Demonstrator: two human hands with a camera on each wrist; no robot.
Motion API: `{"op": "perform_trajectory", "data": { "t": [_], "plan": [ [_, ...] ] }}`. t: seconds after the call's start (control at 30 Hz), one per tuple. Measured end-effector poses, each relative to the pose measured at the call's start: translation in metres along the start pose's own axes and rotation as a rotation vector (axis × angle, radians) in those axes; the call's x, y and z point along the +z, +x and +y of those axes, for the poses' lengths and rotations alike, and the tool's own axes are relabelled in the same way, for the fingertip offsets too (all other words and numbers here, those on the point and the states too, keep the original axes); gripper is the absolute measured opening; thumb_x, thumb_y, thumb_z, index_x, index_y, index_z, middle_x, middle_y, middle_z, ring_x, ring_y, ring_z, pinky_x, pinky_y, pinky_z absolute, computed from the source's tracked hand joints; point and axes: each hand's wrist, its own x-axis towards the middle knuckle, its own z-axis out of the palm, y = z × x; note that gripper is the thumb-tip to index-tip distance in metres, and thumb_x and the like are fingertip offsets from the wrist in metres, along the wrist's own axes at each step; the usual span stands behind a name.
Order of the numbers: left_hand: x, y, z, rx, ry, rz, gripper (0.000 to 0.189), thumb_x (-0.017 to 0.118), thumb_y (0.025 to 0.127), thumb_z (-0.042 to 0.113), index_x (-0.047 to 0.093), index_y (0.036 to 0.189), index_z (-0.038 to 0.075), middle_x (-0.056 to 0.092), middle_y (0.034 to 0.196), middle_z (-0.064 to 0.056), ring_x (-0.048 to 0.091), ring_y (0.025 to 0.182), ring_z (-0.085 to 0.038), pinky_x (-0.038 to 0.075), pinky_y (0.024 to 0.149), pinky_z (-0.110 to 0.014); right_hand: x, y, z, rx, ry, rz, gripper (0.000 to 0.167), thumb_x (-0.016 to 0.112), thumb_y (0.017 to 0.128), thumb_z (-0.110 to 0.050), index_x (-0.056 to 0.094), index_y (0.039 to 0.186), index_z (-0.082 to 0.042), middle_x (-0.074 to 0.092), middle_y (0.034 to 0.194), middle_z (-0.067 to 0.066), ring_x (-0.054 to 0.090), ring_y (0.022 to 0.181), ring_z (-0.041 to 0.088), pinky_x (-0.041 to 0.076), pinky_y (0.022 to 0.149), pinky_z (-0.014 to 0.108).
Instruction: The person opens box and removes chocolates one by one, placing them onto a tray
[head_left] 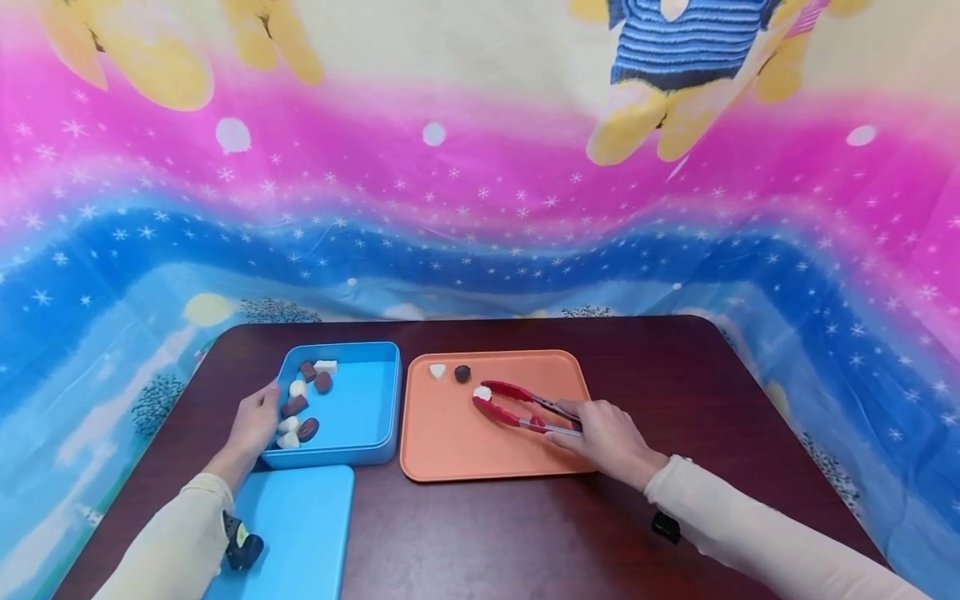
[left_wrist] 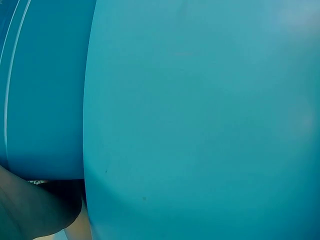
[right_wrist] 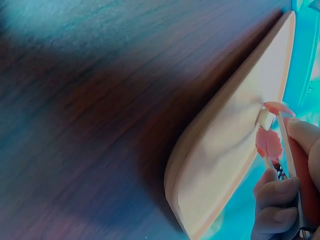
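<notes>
My right hand (head_left: 611,437) grips a pair of red-tipped tongs (head_left: 536,423) over the orange tray (head_left: 450,458). Between the tong tips is a small white chocolate (head_left: 482,392), seen too in the right wrist view (right_wrist: 266,119). A white heart-like piece (head_left: 437,372) and a dark round chocolate (head_left: 462,373) lie near the tray's back edge. At the left, my left hand (head_left: 253,423) holds the side wall of an open blue box (head_left: 375,454); some of its fingers are hidden. Several brown and white chocolates (head_left: 294,406) lie along the box's left side.
A flat blue lid (head_left: 300,525) lies in front of the box, under my left forearm. Box and tray stand side by side on a dark wooden table (head_left: 465,542). A printed cloth (head_left: 480,208) hangs behind the table and round its sides.
</notes>
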Motion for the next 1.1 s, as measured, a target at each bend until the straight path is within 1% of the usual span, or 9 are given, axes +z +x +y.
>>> {"op": "perform_trajectory", "data": {
  "t": [0.07, 0.2, 0.47, 0.63, 0.83, 0.93, 1.0, 1.07, 1.1],
  "plan": [
    [0.0, 0.001, 0.0, -0.002, -0.003, 0.001, 0.074, 0.01, 0.107, 0.055, 0.011, 0.162, 0.006, 0.021, 0.165, -0.029, 0.026, 0.149, -0.052, 0.024, 0.118, -0.072, -0.002, -0.001, 0.001, 0.0, 0.012, 0.008, 0.061, 0.081, 0.082, -0.048, 0.068, 0.134, -0.017, 0.051, 0.062, -0.004, 0.044, 0.056, 0.014, 0.038, 0.046, 0.026],
    [-0.001, 0.001, -0.001, 0.001, -0.005, 0.003, 0.073, 0.01, 0.107, 0.054, 0.011, 0.162, 0.006, 0.02, 0.165, -0.029, 0.025, 0.15, -0.051, 0.024, 0.118, -0.072, -0.009, -0.002, 0.0, 0.001, 0.04, 0.025, 0.058, 0.082, 0.08, -0.05, 0.071, 0.127, -0.017, 0.043, 0.056, -0.002, 0.039, 0.051, 0.015, 0.033, 0.043, 0.027],
    [-0.002, -0.001, -0.002, 0.011, 0.0, 0.007, 0.071, 0.011, 0.108, 0.053, 0.009, 0.162, 0.006, 0.018, 0.166, -0.029, 0.022, 0.151, -0.052, 0.023, 0.118, -0.072, -0.021, -0.002, -0.006, 0.014, 0.059, 0.063, 0.093, 0.079, 0.075, -0.067, 0.055, 0.146, -0.012, 0.047, 0.063, -0.001, 0.04, 0.055, 0.015, 0.034, 0.048, 0.029],
    [-0.001, 0.001, -0.001, 0.017, 0.002, -0.001, 0.073, 0.01, 0.108, 0.054, 0.009, 0.162, 0.006, 0.017, 0.166, -0.028, 0.022, 0.151, -0.052, 0.024, 0.118, -0.071, -0.022, -0.002, -0.017, 0.024, 0.107, 0.071, 0.092, 0.078, 0.074, -0.07, 0.055, 0.146, -0.017, 0.051, 0.068, -0.001, 0.043, 0.058, 0.015, 0.037, 0.049, 0.028],
    [0.0, 0.0, -0.001, 0.024, 0.007, 0.019, 0.074, 0.01, 0.108, 0.053, 0.026, 0.158, 0.0, 0.03, 0.159, -0.032, 0.031, 0.146, -0.05, 0.029, 0.119, -0.069, -0.018, 0.003, -0.04, -0.04, 0.173, 0.053, 0.086, 0.079, 0.077, -0.065, 0.053, 0.147, -0.022, 0.052, 0.071, -0.002, 0.043, 0.057, 0.014, 0.039, 0.051, 0.029],
    [-0.001, 0.0, 0.001, 0.02, 0.008, 0.017, 0.074, 0.01, 0.108, 0.052, 0.024, 0.158, -0.001, 0.026, 0.161, -0.031, 0.028, 0.148, -0.05, 0.026, 0.121, -0.068, -0.015, 0.007, -0.053, -0.085, 0.199, 0.031, 0.087, 0.081, 0.075, -0.063, 0.053, 0.147, -0.022, 0.053, 0.073, -0.001, 0.041, 0.055, 0.013, 0.039, 0.051, 0.029],
    [-0.001, -0.001, 0.002, 0.014, 0.016, 0.01, 0.074, 0.009, 0.108, 0.052, 0.014, 0.161, 0.0, 0.017, 0.165, -0.03, 0.02, 0.152, -0.051, 0.021, 0.121, -0.07, -0.013, 0.009, -0.061, -0.107, 0.205, 0.017, 0.089, 0.082, 0.073, -0.063, 0.053, 0.147, -0.022, 0.056, 0.077, -0.003, 0.043, 0.059, 0.012, 0.039, 0.054, 0.028],
    [-0.001, -0.001, 0.002, 0.016, 0.02, 0.017, 0.073, 0.009, 0.108, 0.051, 0.016, 0.161, 0.0, 0.019, 0.165, -0.03, 0.022, 0.151, -0.051, 0.022, 0.121, -0.069, -0.011, 0.011, -0.069, -0.132, 0.21, 0.004, 0.089, 0.083, 0.073, -0.062, 0.055, 0.145, -0.02, 0.058, 0.08, -0.002, 0.045, 0.064, 0.012, 0.038, 0.055, 0.027],
    [0.0, 0.0, 0.002, 0.019, 0.021, 0.025, 0.073, 0.01, 0.108, 0.051, 0.024, 0.159, 0.0, 0.025, 0.162, -0.031, 0.026, 0.149, -0.051, 0.025, 0.121, -0.068, -0.01, 0.012, -0.072, -0.144, 0.204, -0.001, 0.087, 0.083, 0.073, -0.063, 0.056, 0.144, -0.02, 0.058, 0.08, -0.002, 0.045, 0.066, 0.011, 0.037, 0.056, 0.026]
  ]
}}
